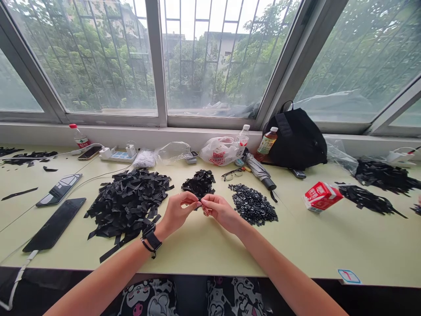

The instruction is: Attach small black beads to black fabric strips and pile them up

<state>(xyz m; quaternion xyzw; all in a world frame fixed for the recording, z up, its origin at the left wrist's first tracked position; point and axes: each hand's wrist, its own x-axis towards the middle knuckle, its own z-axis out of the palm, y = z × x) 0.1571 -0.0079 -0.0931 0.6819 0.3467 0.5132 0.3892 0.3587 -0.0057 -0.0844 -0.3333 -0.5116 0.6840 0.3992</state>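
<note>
My left hand point(179, 213) and my right hand point(222, 211) meet fingertip to fingertip above the table. Both are closed in a pinch around a small black piece, mostly hidden by the fingers; its exact kind cannot be made out. To the left lies a large heap of short black strips point(128, 202). Just behind my hands is a smaller pile of black pieces point(198, 182), partly covered by them. On the right, small shiny black ring-like parts point(254, 204) are spread in a heap.
Phones point(55, 224) lie at the left, one with a cable. Eyeglasses point(233, 174), a folded umbrella point(258, 169), a red carton point(322, 196) and a black backpack point(296, 138) stand beyond and right. A power strip point(118, 156) and plastic bag point(219, 151) line the window side.
</note>
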